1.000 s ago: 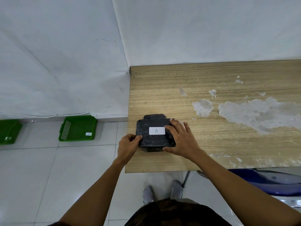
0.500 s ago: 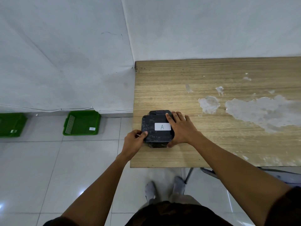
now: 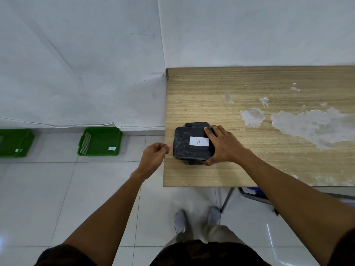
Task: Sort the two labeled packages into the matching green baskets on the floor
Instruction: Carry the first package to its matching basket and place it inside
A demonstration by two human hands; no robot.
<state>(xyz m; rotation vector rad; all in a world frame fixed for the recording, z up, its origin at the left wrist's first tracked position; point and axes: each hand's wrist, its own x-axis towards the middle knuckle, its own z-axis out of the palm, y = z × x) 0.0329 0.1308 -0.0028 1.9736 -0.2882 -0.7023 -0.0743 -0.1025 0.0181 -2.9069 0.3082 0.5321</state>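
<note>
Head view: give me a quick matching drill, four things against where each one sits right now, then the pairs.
Things:
1. package labelled A
2. right hand
3. left hand
4. nearer green basket

Places:
a. on the floor by the wall
b. on the wooden table near its left edge, on top of a second package
c. just off the table's left edge, beside the package
d. against the package's right side

Pairs: 1-b, 2-d, 3-c, 4-a

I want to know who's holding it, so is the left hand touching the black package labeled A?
Apart. In the head view the left hand sits just off the black package labeled A, a sliver of table edge showing between them.
</note>
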